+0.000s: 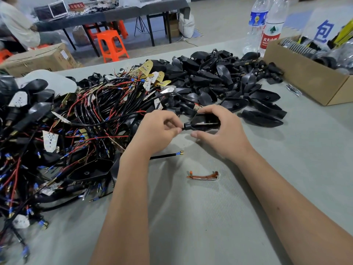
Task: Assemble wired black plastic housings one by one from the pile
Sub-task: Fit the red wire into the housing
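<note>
My right hand (221, 131) grips a black plastic housing (205, 122) just above the grey table, with the open side facing up and a pale board visible inside. My left hand (158, 129) pinches the housing's round stem end (186, 126), where a black wire comes out. A black cable with red leads (181, 98) arches from the housing's far end back to the wire pile. Empty black housings (229, 83) lie heaped behind my hands. A tangle of wired boards and red and black cables (76, 121) covers the left of the table.
A cable end with a blue sleeve and brass terminal (179, 153) lies under my left wrist. A small orange clip (202, 175) lies on the mat near me. A cardboard box of parts (309, 73) and two water bottles (265, 25) stand at the right rear.
</note>
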Demonstrator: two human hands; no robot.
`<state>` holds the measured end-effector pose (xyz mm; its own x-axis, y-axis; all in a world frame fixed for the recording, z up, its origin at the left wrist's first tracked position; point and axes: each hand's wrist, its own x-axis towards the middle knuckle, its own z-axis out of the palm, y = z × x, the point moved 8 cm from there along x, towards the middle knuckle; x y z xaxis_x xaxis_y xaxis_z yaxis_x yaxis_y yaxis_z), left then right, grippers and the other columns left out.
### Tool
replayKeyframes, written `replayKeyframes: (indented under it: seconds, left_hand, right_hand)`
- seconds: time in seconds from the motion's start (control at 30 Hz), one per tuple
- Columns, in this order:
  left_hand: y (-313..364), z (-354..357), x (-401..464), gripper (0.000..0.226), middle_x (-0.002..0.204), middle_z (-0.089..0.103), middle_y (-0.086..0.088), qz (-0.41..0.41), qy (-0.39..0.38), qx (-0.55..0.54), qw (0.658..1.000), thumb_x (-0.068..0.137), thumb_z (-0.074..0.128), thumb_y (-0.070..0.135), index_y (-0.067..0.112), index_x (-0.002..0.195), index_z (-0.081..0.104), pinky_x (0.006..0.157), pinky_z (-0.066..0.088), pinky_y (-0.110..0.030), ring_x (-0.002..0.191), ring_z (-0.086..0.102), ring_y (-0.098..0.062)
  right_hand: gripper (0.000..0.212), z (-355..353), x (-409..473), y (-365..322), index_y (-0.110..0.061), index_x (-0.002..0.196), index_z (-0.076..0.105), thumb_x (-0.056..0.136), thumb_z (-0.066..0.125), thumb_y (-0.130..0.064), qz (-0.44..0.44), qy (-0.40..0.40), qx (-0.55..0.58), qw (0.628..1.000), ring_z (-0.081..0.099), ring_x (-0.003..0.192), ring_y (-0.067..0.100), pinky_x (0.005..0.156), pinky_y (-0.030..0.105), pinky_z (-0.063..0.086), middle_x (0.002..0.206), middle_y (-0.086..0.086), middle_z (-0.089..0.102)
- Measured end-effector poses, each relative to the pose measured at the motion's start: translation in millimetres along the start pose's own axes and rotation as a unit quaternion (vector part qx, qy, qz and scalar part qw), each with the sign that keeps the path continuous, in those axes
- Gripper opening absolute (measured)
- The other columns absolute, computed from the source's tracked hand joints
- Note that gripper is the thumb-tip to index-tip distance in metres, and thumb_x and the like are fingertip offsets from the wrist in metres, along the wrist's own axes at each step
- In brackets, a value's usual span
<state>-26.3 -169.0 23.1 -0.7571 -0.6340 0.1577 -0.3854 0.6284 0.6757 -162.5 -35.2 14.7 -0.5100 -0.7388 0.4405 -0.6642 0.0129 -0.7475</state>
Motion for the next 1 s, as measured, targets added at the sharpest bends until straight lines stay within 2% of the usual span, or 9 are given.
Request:
replayKeyframes:
  seconds: [0.1, 0.23, 0.33, 0.47, 0.63, 0.73, 0.8, 0.87, 1.0]
  left_hand:
    - [-3.0, -2.6, -1.3, 0.018, 0.067, 0.066, 0.008, 0.002, 0.003, -0.025, 1.000, 0.083, 0.080, 0.004, 0.021, 0.080, 0.076, 0.063, 0.049, -0.018, 0.059, 0.058, -0.003]
    - [-1.1, -5.5, -2.2, 0.018, 0.073, 0.072, -0.003, 0.016, 0.017, -0.062, 0.998, 0.081, 0.081, 0.000, 0.016, 0.081, 0.077, 0.064, 0.055, -0.025, 0.061, 0.063, -0.014]
    - [-1.1, -6.6, -2.5, 0.015, 0.075, 0.073, -0.011, 0.014, 0.016, -0.110, 0.994, 0.082, 0.080, -0.002, 0.012, 0.083, 0.076, 0.069, 0.061, -0.034, 0.068, 0.070, -0.032]
    - [-2.6, -1.6, -2.9, 0.016, 0.072, 0.072, -0.008, 0.001, -0.006, -0.165, 0.986, 0.086, 0.076, -0.005, 0.011, 0.084, 0.074, 0.071, 0.061, -0.030, 0.066, 0.073, -0.020]
    - [-5.2, -4.0, -1.4, 0.018, 0.073, 0.072, -0.005, -0.001, 0.013, -0.190, 0.982, 0.085, 0.077, -0.003, 0.015, 0.083, 0.075, 0.072, 0.064, -0.035, 0.067, 0.073, -0.020]
    - [-9.8, -5.6, -0.7, 0.020, 0.075, 0.072, -0.008, -0.013, 0.029, -0.187, 0.982, 0.087, 0.075, -0.003, 0.017, 0.083, 0.075, 0.070, 0.063, -0.040, 0.066, 0.070, -0.019]
    - [-12.8, -5.1, -0.5, 0.022, 0.076, 0.071, -0.008, -0.019, 0.029, -0.173, 0.984, 0.089, 0.073, -0.002, 0.019, 0.083, 0.074, 0.063, 0.059, -0.033, 0.065, 0.069, -0.019]
    - [-14.7, -5.4, -1.0, 0.021, 0.076, 0.071, -0.007, -0.024, 0.026, -0.165, 0.986, 0.089, 0.073, -0.001, 0.019, 0.084, 0.074, 0.061, 0.055, -0.026, 0.064, 0.068, -0.017]
    - [-13.4, -6.5, -2.0, 0.018, 0.077, 0.072, -0.008, -0.022, 0.025, -0.149, 0.988, 0.089, 0.074, -0.001, 0.017, 0.084, 0.074, 0.063, 0.055, -0.025, 0.064, 0.068, -0.017]
  right_hand:
    - [0.055, 2.0, 0.0, 6.0, -0.023, 0.118, 0.069, 0.069, 0.095, -0.027, 0.024, -0.008, 0.024, 0.999, 0.061, 0.107, -0.002, 0.087, 0.004, 0.040, 0.115, -0.013, 0.069]
    - [0.053, 4.6, 0.0, 13.4, -0.027, 0.117, 0.068, 0.072, 0.093, -0.034, 0.054, -0.018, 0.047, 0.997, 0.061, 0.107, -0.006, 0.085, 0.003, 0.040, 0.110, -0.020, 0.067]
    - [0.042, 5.1, 1.0, 14.5, -0.030, 0.110, 0.070, 0.075, 0.090, -0.042, 0.066, -0.024, 0.067, 0.995, 0.065, 0.095, -0.003, 0.078, 0.007, 0.044, 0.101, -0.014, 0.071]
    - [0.040, 7.7, 1.2, 10.6, -0.030, 0.109, 0.071, 0.076, 0.090, -0.041, 0.046, -0.049, 0.076, 0.995, 0.067, 0.094, 0.004, 0.081, 0.017, 0.050, 0.099, -0.011, 0.072]
    - [0.038, 6.8, 0.0, 12.6, -0.032, 0.116, 0.063, 0.085, 0.082, -0.041, 0.044, -0.040, 0.096, 0.994, 0.063, 0.105, 0.000, 0.088, 0.014, 0.048, 0.111, -0.017, 0.067]
    - [0.017, 7.4, -0.1, 14.7, -0.023, 0.102, 0.060, 0.095, 0.073, -0.031, 0.065, -0.033, 0.148, 0.986, 0.066, 0.088, 0.019, 0.071, 0.037, 0.061, 0.099, -0.004, 0.065]
    - [0.009, 6.5, 0.5, 16.2, -0.021, 0.095, 0.063, 0.097, 0.069, -0.026, 0.071, -0.032, 0.160, 0.984, 0.066, 0.082, 0.022, 0.067, 0.045, 0.063, 0.096, 0.002, 0.064]
    - [0.008, 6.1, 1.1, 18.5, -0.019, 0.093, 0.066, 0.100, 0.066, -0.024, 0.081, -0.032, 0.167, 0.982, 0.065, 0.074, 0.021, 0.068, 0.049, 0.063, 0.095, 0.005, 0.066]
    - [0.013, 4.3, 1.5, 19.6, -0.025, 0.090, 0.069, 0.099, 0.065, -0.016, 0.066, -0.008, 0.117, 0.991, 0.063, 0.080, 0.031, 0.069, 0.047, 0.059, 0.087, 0.003, 0.069]
